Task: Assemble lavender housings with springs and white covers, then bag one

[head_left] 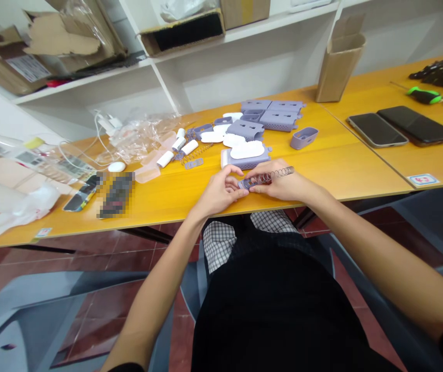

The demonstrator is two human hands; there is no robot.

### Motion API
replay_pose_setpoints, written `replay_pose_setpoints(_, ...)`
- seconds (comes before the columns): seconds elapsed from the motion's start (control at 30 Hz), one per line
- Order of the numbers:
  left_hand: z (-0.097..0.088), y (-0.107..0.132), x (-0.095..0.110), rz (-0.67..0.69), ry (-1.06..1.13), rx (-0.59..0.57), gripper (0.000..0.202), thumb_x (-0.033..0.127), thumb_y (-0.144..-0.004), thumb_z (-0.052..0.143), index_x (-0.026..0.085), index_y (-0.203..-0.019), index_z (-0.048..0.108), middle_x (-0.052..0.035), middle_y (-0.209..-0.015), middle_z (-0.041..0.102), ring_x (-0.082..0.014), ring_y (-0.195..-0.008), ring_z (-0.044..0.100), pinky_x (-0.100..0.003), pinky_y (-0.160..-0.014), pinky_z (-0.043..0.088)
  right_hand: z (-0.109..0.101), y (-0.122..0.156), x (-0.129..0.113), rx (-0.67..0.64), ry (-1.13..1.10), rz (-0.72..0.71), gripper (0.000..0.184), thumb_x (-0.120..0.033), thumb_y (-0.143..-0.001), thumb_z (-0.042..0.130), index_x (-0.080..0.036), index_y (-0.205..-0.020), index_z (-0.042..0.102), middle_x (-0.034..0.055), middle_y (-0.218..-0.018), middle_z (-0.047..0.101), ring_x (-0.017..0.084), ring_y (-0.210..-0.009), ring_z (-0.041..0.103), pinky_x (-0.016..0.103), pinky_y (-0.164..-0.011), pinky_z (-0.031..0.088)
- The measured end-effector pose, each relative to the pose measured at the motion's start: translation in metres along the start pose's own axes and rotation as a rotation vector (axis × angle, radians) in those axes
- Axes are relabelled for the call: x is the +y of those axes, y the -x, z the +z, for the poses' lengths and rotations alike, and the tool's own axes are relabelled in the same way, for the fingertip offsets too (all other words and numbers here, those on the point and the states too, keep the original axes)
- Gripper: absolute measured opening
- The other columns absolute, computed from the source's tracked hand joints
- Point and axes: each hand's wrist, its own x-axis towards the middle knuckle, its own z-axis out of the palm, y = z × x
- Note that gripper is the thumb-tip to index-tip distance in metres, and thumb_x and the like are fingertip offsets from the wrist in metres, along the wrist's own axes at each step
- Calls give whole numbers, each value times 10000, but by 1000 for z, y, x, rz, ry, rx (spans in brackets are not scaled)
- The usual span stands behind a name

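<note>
Station inspected from the seated position.

**Hands.** The left hand (pixel 219 192) is pinching a small lavender piece (pixel 244 184) between thumb and fingertips, with the other fingers curled. The right hand (pixel 283 185) is closing thumb and forefinger on the near end of a wire spring (pixel 274 175). The spring is running along the top of that hand's fingers toward the right, and its near end is meeting the piece. Both items are being held just over the front edge of the table (pixel 322 160), ahead of the person's lap.

**Surface.** The table is showing a yellow wood-effect top, and a second table (pixel 418 160) is butting against it on the right. Just behind the hands, lavender parts (pixel 279 120) and white caps (pixel 246 150) are lying in a loose group. Plastic bags (pixel 143 132) and a white mouse (pixel 116 166) are sitting to the left. Two phones (pixel 376 130) are lying face up on the second table, with a green-handled screwdriver (pixel 423 95) beyond them. An open carton (pixel 339 64) is standing upright near the seam.

**Room.** White shelving (pixel 213 77) is running along the back wall, carrying torn boxes (pixel 31 51). Red floor tiles (pixel 128 243) are showing under the table, and grey plastic chairs (pixel 12 320) are standing on either side of the person.
</note>
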Motion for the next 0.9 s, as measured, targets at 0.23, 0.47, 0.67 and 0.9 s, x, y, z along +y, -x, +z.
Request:
replay_pose_setpoints(0.23,-1,0,0,4,5,-11,395,255,-795,829,219,-1053,531,46,-772,618,-100,-637,611,-247,-647,504,1,1,6,19,47,2,247,-228,-831,797,-255,-1076,819,42,-1020,826,232,-883,741,366,-831,570)
replay_pose_setpoints(0.47,-2,-1,-2,3,-8,-15,388,269,-799,828,218,-1044,532,39,-778,623,-103,-643,610,-242,-635,497,1,1,11,48,31,-30,215,-289,-826,834,-259,-1037,807,34,-982,827,230,-864,740,366,-787,573)
replay_pose_setpoints(0.67,-1,-2,-1,0,6,-13,382,272,-798,822,221,-1014,511,35,-786,633,-104,-648,614,-242,-638,507,0,0,7,19,79,-61,186,-218,-832,770,-250,-1009,817,25,-953,833,205,-807,737,346,-789,554)
replay_pose_setpoints(0.9,0,-2,0,11,6,-8,379,277,-800,820,218,-967,485,46,-768,625,-93,-639,598,-240,-651,518,-1,1,6,1,75,-130,189,-218,-868,713,-223,-1037,798,32,-945,823,182,-783,715,315,-771,515)
